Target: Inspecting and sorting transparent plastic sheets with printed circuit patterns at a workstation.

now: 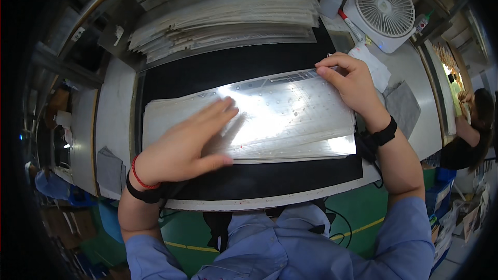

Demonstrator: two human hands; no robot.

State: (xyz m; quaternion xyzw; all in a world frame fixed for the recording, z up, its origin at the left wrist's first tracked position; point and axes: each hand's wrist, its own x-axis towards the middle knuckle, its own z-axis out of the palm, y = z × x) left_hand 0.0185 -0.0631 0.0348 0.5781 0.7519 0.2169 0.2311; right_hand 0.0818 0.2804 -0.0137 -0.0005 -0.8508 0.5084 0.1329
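A stack of long, thin, glossy plastic sheets lies on a black mat in front of me. The top sheet is see-through with fine printed markings along its far edge, and bright light reflects off its middle. At its far right corner my right hand pinches the edge between thumb and fingers. My left hand is spread over the left part of the stack, slightly blurred, with nothing gripped. Whether its palm touches the sheet I cannot tell.
Behind the black mat, a taller pile of similar sheets leans unevenly. A white fan, a bottle and crumpled white tissue stand back right. Grey cloths lie at both sides. Another person sits far right.
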